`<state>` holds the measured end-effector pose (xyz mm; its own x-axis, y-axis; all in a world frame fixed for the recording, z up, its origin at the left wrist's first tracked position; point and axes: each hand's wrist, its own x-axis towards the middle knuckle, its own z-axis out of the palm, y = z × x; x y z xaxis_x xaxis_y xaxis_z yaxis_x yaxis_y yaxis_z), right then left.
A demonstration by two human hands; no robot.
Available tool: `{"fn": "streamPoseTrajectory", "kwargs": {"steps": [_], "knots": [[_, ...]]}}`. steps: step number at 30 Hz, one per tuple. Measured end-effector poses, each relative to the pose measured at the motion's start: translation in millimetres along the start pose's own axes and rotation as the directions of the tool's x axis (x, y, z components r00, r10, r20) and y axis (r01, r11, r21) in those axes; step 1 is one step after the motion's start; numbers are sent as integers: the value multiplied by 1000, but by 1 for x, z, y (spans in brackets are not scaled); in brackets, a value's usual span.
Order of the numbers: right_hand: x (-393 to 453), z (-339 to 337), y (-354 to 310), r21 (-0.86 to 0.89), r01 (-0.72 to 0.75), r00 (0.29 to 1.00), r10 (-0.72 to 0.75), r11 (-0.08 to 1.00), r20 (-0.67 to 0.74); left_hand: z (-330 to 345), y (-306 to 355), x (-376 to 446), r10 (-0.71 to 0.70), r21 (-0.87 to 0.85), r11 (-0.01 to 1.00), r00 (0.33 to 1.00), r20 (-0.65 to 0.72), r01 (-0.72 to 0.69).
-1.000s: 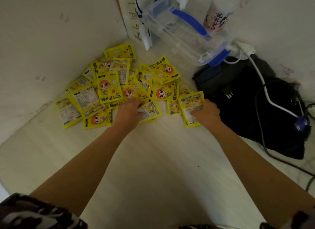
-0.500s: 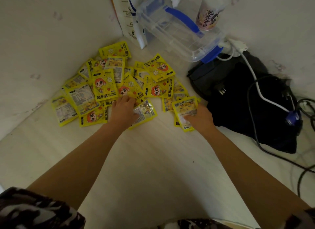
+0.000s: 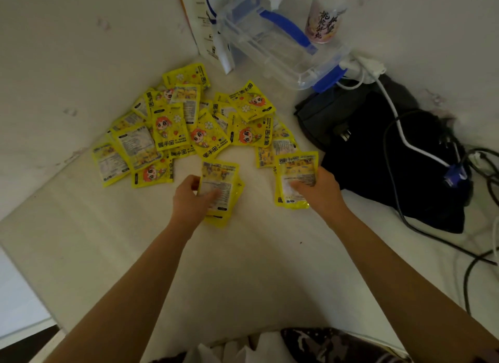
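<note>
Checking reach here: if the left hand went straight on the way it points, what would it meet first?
Probably the pile of yellow packets, just beyond the stack that the left hand holds; depth is unclear.

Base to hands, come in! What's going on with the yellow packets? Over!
Left hand grips left stack. Right hand holds right stack. Loose pile spread beyond. Black bag close alongside, not blocking.
</note>
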<state>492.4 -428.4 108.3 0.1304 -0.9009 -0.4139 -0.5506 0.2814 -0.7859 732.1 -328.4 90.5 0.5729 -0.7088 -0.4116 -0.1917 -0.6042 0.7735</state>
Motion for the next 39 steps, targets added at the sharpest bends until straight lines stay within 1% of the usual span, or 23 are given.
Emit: {"fn": "streamPoseTrajectory", "kwargs": {"steps": [2, 6, 11, 15, 20, 24, 29, 34, 39], "knots": [[-12, -2, 3, 42, 3, 1000, -3, 999, 17, 2, -1, -18, -15, -49, 999, 1000, -4, 14], [-40, -4, 13, 88, -20, 1000, 18, 996, 24, 4, -9, -49, -31, -114, 993, 999, 32, 34], [-82, 1, 30, 97, -95, 995, 97, 991, -9, 1, -26, -79, -74, -220, 971, 994, 82, 90], [-117, 17, 45, 85, -130, 989, 135, 988, -52, -5, -44, -99, -85, -248, 962, 989, 125, 114], [-172, 46, 62, 117, -192, 969, 207, 974, -136, -22, -74, -124, -62, -225, 968, 978, 200, 107], [-227, 73, 74, 222, -228, 936, 276, 948, -219, -45, -94, -144, -29, -195, 978, 969, 246, 79], [-291, 92, 83, 329, -217, 914, 310, 919, -262, -65, -108, -170, 17, -135, 990, 954, 298, 25], [-349, 96, 101, 461, -202, 865, 379, 864, -330, -64, -112, -205, 88, -117, 992, 920, 383, -46], [-404, 94, 134, 564, -212, 803, 471, 798, -365, -45, -119, -242, 133, -54, 991, 852, 506, -123]]}}
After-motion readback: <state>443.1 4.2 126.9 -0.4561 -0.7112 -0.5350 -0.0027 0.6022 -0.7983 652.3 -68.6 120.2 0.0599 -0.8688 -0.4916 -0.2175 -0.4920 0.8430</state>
